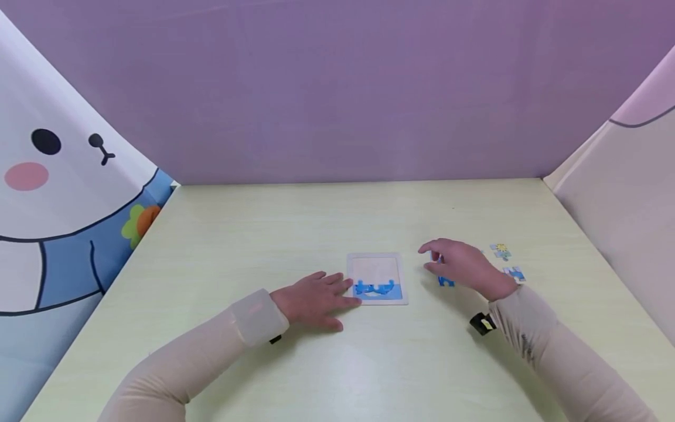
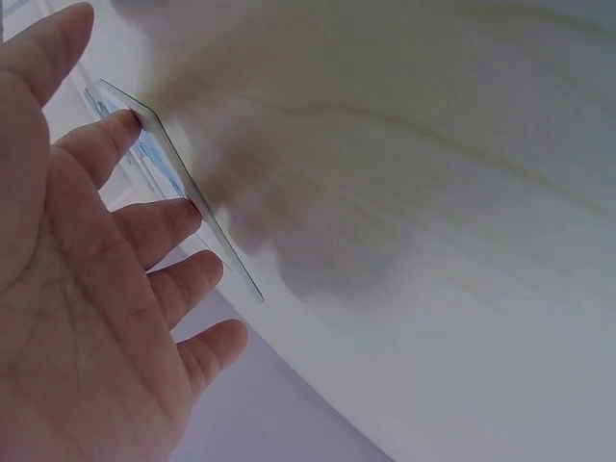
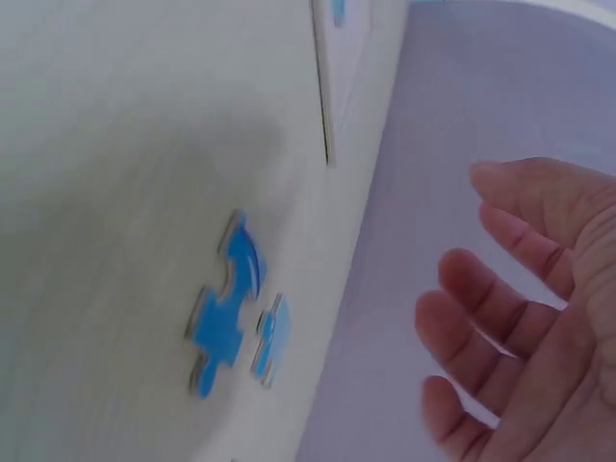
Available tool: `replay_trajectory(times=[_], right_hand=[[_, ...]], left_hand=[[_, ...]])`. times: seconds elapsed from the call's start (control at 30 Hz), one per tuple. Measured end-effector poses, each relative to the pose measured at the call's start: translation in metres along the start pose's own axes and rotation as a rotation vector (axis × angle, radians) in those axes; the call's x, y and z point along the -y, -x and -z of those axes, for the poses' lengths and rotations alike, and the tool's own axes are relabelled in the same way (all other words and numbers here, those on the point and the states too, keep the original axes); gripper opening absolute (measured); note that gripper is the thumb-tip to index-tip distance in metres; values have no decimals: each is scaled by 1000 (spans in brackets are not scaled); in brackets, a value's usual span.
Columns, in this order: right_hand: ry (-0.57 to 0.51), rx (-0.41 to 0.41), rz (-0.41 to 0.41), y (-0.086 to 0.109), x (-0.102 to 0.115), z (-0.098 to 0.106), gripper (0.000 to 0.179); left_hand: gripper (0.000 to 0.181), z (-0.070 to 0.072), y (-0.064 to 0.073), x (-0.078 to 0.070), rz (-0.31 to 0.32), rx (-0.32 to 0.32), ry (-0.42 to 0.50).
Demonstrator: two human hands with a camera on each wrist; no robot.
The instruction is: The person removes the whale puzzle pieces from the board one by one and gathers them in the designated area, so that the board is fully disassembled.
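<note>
A small square jigsaw tray (image 1: 375, 266) with a pale rim lies on the table, blue puzzle pieces (image 1: 387, 293) fitted along its lower part. My left hand (image 1: 316, 299) rests at the tray's left edge, fingers spread and fingertips touching the rim; the left wrist view shows this edge of the tray (image 2: 173, 159) too. To the right, my right hand (image 1: 466, 266) hovers over loose pieces, its fingers loosely bent and holding nothing. Below it lies a blue puzzle piece (image 3: 219, 322) beside a smaller light-blue piece (image 3: 274, 337). The hand partly covers these pieces in the head view.
Right of the right hand lie a puzzle piece with a yellow sun (image 1: 501, 251) and a blue-and-white piece (image 1: 515, 274). The pale wooden table (image 1: 253, 223) meets a purple backdrop (image 1: 358, 94); printed cloth hangs at the left side.
</note>
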State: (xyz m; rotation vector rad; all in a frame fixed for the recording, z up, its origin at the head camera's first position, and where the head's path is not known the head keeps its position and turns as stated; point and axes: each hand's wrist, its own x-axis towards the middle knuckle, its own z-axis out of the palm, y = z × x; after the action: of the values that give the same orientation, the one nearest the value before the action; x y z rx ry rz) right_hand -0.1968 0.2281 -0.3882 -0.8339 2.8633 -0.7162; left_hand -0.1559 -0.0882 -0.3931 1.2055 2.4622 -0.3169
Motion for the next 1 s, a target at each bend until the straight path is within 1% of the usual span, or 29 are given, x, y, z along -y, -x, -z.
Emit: replay_trajectory(times=[0.07, 0.13, 0.2, 0.27, 0.5, 0.6, 0.7, 0.9, 1.0], right_hand=[[86, -36, 60, 1, 7, -3, 29], [146, -59, 110, 2, 11, -7, 30], [169, -69, 141, 2, 14, -10, 31], [170, -69, 160, 3, 17, -14, 31], [179, -33, 193, 1, 27, -27, 29], [196, -22, 219, -3, 31, -30, 29], [206, -2, 225, -6, 34, -33, 28], [215, 70, 212, -11, 40, -39, 24], [252, 127, 200, -14, 46, -41, 26]], left_hand=[[58, -1, 2, 0, 1, 0, 6], [58, -1, 3, 0, 2, 1, 13], [59, -2, 5, -1, -2, -3, 12], [59, -2, 6, -1, -11, -7, 6], [59, 0, 9, -5, -36, -15, -11], [58, 1, 8, -6, -37, -11, -16], [58, 1, 6, -7, -33, -1, -20], [59, 0, 4, -7, -25, 19, 0], [59, 0, 4, -8, -28, 19, 2]])
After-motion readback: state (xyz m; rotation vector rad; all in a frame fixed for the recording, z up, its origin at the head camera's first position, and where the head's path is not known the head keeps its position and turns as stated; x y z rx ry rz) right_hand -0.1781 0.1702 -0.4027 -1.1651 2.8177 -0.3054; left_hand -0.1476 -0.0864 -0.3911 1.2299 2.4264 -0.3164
